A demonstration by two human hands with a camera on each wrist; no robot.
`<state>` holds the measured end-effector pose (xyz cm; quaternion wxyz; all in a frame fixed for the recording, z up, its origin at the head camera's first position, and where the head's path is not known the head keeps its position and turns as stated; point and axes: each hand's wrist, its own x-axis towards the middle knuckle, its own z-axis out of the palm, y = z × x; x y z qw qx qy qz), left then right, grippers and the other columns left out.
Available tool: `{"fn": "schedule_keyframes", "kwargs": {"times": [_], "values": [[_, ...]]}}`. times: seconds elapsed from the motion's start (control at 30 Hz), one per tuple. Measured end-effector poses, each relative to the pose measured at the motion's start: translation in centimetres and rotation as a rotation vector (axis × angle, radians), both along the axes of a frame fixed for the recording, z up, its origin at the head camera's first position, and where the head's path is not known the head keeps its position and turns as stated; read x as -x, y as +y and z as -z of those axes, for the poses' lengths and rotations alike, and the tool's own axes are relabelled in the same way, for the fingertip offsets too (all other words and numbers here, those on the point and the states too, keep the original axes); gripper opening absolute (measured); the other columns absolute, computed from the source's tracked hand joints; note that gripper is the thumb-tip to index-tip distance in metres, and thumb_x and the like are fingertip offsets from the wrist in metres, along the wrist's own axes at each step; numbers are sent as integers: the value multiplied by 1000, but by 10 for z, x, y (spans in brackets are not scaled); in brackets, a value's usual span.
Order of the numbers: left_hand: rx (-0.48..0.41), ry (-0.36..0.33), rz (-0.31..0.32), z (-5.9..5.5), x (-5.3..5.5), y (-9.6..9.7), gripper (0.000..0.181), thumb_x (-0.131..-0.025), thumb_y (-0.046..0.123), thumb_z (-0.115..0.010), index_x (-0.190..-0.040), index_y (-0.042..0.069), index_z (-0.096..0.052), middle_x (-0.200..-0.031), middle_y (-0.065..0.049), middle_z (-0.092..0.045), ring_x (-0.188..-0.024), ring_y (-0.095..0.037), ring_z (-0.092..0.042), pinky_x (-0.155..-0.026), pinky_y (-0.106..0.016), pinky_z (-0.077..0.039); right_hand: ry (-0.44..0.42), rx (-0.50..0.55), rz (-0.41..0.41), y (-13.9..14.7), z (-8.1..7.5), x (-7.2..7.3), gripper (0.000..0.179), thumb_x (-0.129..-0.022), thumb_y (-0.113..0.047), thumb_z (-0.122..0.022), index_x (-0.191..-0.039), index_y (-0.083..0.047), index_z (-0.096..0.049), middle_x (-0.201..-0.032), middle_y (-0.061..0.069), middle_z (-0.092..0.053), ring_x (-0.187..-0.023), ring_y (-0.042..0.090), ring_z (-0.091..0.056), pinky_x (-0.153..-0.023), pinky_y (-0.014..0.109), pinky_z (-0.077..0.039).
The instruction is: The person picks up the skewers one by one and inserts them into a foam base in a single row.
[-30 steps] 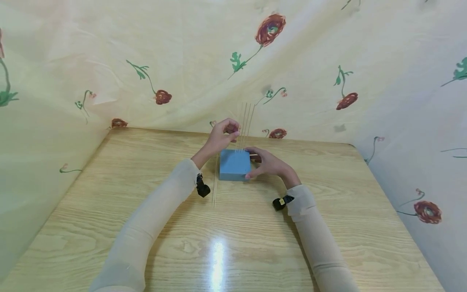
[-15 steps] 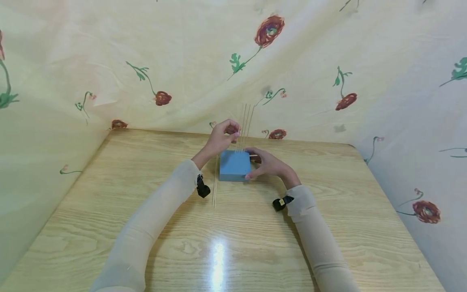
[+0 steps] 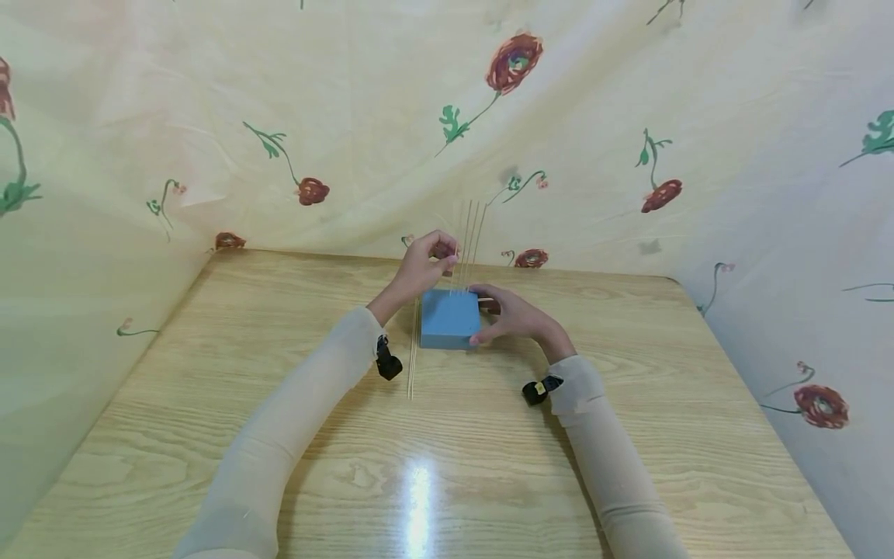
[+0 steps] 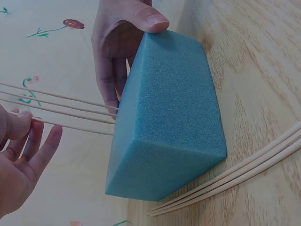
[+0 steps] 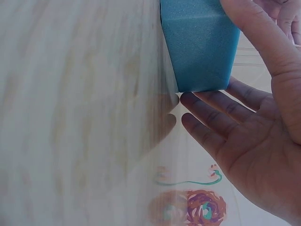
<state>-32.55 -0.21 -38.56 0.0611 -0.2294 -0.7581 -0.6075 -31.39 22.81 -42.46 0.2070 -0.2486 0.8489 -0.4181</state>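
A blue foam block [image 3: 450,318] lies on the wooden table, with several thin wooden sticks [image 4: 70,111] standing in its top near the far edge. My left hand [image 3: 417,265] is above the block's far left part, pinching one of these sticks between thumb and fingertips. From the right side my right hand [image 3: 518,314] grips the block, thumb on the near edge and fingers around the far side. In the right wrist view, fingertips [image 5: 188,100] reach the block's far lower edge. The ends of the standing sticks inside the foam are hidden.
Loose wooden sticks [image 4: 235,176] lie on the table [image 3: 335,458] along the block's left side. A pale curtain [image 3: 391,116] with a flower print hangs behind the table and at both sides.
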Motion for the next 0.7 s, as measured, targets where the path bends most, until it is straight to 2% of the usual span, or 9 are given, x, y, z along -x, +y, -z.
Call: {"fn": "schedule_keyframes", "kwargs": {"times": [0.03, 0.13, 0.37, 0.47, 0.53, 0.7], "values": [[2, 1, -2, 0, 0, 0, 16, -99, -4, -61, -112, -12, -59, -97, -20, -64, -81, -18, -63, -75, -32, -64, 1, 0, 0, 0, 0, 0, 102, -79, -20, -90, -160, -7, -29, -163, 17, -34, -149, 42, -36, -122, 57, -33], [3, 3, -3, 0, 0, 0, 16, -98, -4, -61, -112, -12, -59, -97, -19, -64, -80, -17, -63, -75, -32, -64, 3, 3, 0, 0, 0, -1, 102, -79, -19, -90, -159, -7, -29, -163, 17, -34, -148, 42, -36, -122, 57, -33], [3, -12, -7, -1, -1, 1, 12, -98, -5, -61, -110, -8, -60, -97, -21, -64, -80, -16, -62, -74, -31, -64, -3, 19, -8, 0, -1, -3, 100, -80, -16, -89, -159, -4, -28, -162, 18, -34, -148, 42, -36, -122, 57, -33], [5, -16, -4, 0, 0, 1, 15, -99, -5, -60, -112, -10, -60, -97, -21, -64, -81, -17, -62, -75, -31, -64, -5, 21, -8, 0, -2, -4, 100, -80, -16, -89, -159, -4, -28, -162, 18, -34, -148, 43, -36, -122, 58, -33], [5, -17, -4, -1, 0, 1, 16, -99, -4, -60, -113, -12, -59, -98, -21, -64, -82, -22, -63, -75, -31, -64, -9, 22, -7, 0, -2, -4, 100, -80, -16, -89, -159, -4, -28, -163, 18, -34, -148, 43, -36, -122, 58, -33], [-6, -32, 0, -1, -1, 0, 15, -99, -5, -60, -113, -11, -59, -96, -20, -62, -93, -46, -64, -78, -37, -64, -10, 20, -3, 0, -2, -4, 101, -80, -17, -89, -160, -6, -29, -163, 17, -34, -148, 42, -36, -122, 58, -33]]}}
